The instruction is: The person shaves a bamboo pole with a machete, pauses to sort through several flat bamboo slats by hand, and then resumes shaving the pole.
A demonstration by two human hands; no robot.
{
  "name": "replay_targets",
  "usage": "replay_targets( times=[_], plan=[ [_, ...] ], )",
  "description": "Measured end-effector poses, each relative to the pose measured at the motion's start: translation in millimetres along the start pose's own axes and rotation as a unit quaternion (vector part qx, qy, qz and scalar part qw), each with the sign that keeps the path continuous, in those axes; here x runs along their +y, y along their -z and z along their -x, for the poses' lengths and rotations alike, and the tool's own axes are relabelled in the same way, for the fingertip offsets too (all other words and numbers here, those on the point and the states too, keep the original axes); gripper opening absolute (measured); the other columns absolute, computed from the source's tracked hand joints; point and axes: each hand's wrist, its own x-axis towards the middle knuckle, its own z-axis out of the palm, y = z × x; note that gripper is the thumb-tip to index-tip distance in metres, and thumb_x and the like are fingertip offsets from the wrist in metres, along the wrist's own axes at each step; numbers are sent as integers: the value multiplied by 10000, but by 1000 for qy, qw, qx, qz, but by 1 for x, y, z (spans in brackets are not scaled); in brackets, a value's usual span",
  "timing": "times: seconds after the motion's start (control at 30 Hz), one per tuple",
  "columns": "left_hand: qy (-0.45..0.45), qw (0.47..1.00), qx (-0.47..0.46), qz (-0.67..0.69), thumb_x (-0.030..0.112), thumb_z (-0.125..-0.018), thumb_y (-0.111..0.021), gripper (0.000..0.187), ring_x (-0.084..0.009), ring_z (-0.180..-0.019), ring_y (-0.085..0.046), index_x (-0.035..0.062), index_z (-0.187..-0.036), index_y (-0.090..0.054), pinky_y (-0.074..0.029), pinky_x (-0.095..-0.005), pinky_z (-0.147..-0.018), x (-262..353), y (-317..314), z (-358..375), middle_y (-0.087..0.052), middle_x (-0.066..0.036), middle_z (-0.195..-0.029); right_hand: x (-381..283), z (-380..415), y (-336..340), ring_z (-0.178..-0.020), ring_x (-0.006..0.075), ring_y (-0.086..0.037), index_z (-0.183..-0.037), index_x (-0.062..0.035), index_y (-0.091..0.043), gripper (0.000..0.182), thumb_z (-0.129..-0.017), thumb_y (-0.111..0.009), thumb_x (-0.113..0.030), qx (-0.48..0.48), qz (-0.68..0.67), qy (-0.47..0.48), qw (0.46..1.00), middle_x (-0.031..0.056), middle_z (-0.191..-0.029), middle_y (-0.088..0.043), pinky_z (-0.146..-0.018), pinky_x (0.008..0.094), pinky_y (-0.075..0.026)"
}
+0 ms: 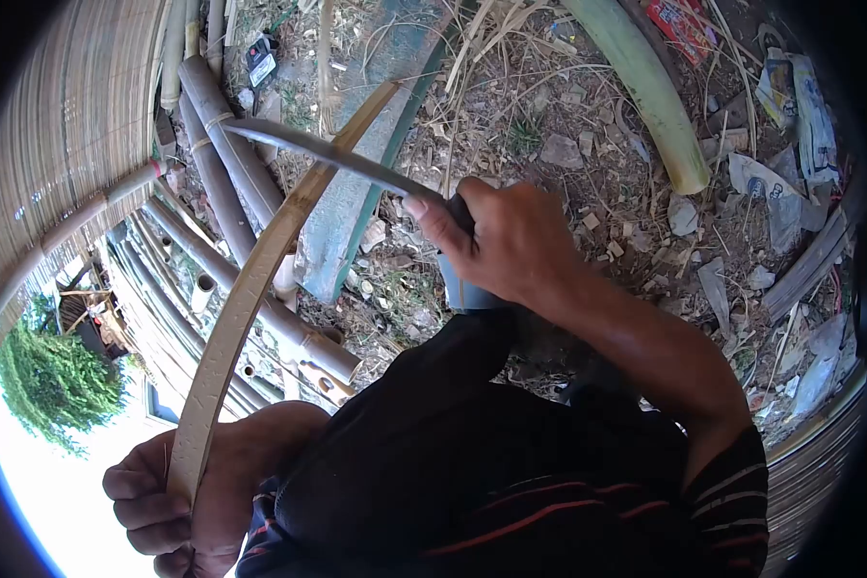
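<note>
A long, pale, curved bamboo strip point(226, 337) runs from the lower left up to the top middle. My left hand point(178, 501) is closed round its lower end. In my right hand point(496, 236), closed on the handle, is a long-bladed knife point(356, 166), pointing to the upper left. Its blade crosses the upper part of the strip; whether the edge cuts into it cannot be made out.
Dark bamboo poles point(231, 159) lie at the left, beside a slatted bamboo screen point(77, 116). A flat grey-green board point(380, 125) is behind the knife. A thick green stem point(650, 91) lies at the upper right, near plastic litter point(809, 116) and wood chips.
</note>
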Motion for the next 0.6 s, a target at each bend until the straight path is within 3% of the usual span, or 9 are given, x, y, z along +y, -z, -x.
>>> replay_targets(
  times=[0.03,0.1,0.13,0.17,0.23,0.37,0.43,0.57,0.6],
  plan=[
    [10,1000,-13,-1,296,-851,-513,416,-52,-404,-265,294,-526,-253,-260,-218,-485,-2,5,3,-254,111,-481,-12,13,5,-340,214,-514,-635,-59,-566,583,-953,-578,-548,26,-29,55,998,72,-417,-480,-359,361,-419],
    [-7,982,-179,63,207,-1058,-392,277,4,-689,-404,177,-787,-444,-301,-169,-569,-3,17,18,-404,99,-780,24,3,-18,-337,215,-509,-640,-48,-580,611,-963,-550,-565,73,-62,126,987,74,-408,-473,-357,362,-418],
    [-3,982,-180,64,207,-1058,-392,277,4,-689,-404,177,-787,-444,-301,-169,-569,-1,15,18,-404,99,-780,48,-9,-28,-341,220,-512,-634,-52,-573,615,-953,-558,-577,15,-6,-1,1000,76,-409,-469,-358,365,-417],
    [-5,984,-165,64,206,-1054,-396,286,0,-675,-403,185,-772,-440,-304,-170,-567,1,11,20,-393,99,-761,51,-20,-21,-345,226,-516,-627,-56,-565,620,-944,-566,-588,-38,54,-126,990,77,-409,-465,-360,369,-415],
    [-18,988,-137,64,204,-1048,-404,306,-8,-647,-403,200,-743,-432,-311,-172,-564,-1,1,25,-373,99,-722,42,-14,-12,-364,239,-539,-623,-49,-566,637,-943,-559,-600,-62,52,-142,987,80,-407,-465,-370,380,-427],
    [-25,993,-103,50,201,-1039,-415,340,-20,-606,-401,222,-699,-419,-322,-175,-559,0,-7,21,-343,99,-665,57,-5,-11,-383,246,-564,-646,-19,-607,684,-967,-498,-613,12,35,50,998,86,-431,-506,-390,404,-460],
    [3,999,-47,27,238,-977,-449,341,-31,-538,-353,247,-645,-377,-307,-190,-543,4,-12,15,-308,106,-605,70,-24,-8,-435,286,-620,-728,-25,-666,678,-938,-498,-647,-119,114,-198,966,117,-469,-556,-450,460,-517],
    [47,996,68,-25,311,-855,-517,390,-52,-402,-257,297,-536,-292,-277,-220,-511,-4,-12,-1,-240,120,-486,59,4,-6,-488,295,-645,-772,-22,-685,704,-961,-435,-653,-55,93,-68,992,131,-523,-595,-487,472,-534],
    [100,994,33,35,313,-928,-395,339,-102,-391,-262,238,-617,-282,-305,-307,-520,-8,12,-15,-229,56,-466,73,-8,-4,-512,313,-654,-740,-17,-680,728,-957,-429,-664,-112,90,-169,975,144,-531,-601,-494,477,-536]
  ],
)
